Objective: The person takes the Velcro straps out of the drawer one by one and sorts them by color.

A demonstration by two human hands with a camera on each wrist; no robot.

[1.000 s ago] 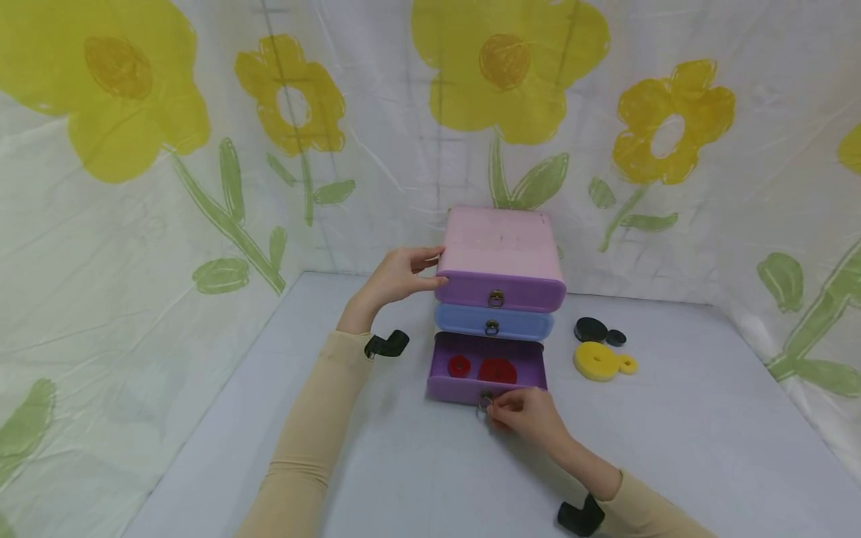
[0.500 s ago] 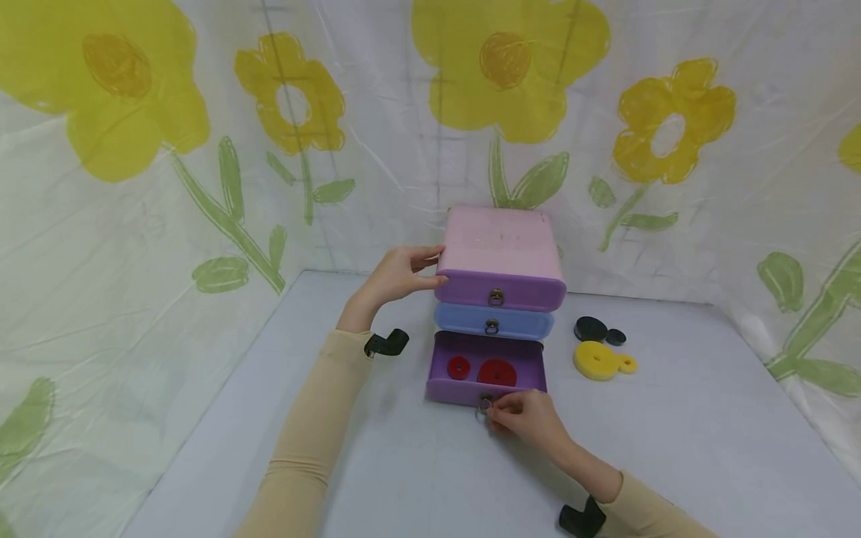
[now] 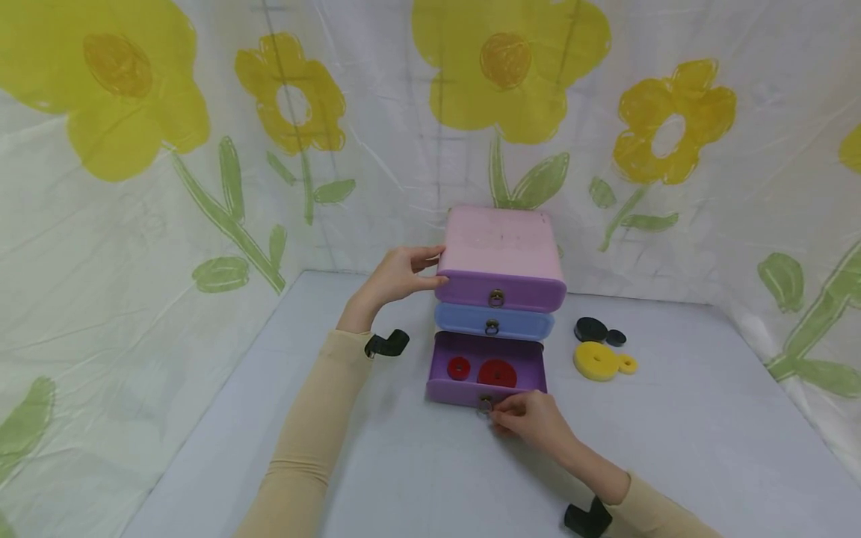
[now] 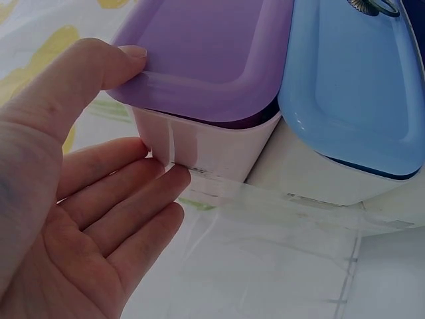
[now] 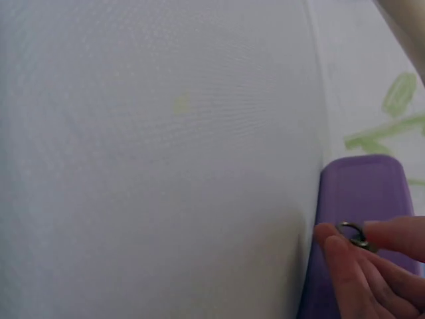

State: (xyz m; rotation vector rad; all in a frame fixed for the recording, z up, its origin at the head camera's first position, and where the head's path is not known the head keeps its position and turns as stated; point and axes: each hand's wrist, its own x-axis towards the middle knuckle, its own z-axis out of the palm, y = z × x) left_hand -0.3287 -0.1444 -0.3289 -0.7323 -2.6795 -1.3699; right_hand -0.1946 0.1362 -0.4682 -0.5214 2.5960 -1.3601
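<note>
A small drawer cabinet (image 3: 501,239) with a pink top stands toward the back of the table. Its top purple drawer (image 3: 464,290) and blue middle drawer (image 3: 457,320) are closed. The bottom purple drawer (image 3: 447,392) is pulled out, with a small red disc (image 3: 459,368) and a larger red disc (image 3: 497,373) inside. My left hand (image 3: 395,276) rests on the cabinet's upper left corner, its thumb (image 4: 126,63) on the purple front and straight fingertips at the pink side. My right hand (image 3: 534,422) pinches the bottom drawer's ring pull (image 5: 352,229).
Right of the cabinet lie a large black disc (image 3: 591,329) beside a small one (image 3: 616,338). Nearer are a thick yellow disc (image 3: 596,362) and a small yellow disc (image 3: 628,364). Behind the table (image 3: 430,478) hangs a flower-patterned sheet (image 3: 383,97).
My right hand has shifted very slightly down and right at the ring pull. The left hand, the cabinet and the discs have stayed in place.
</note>
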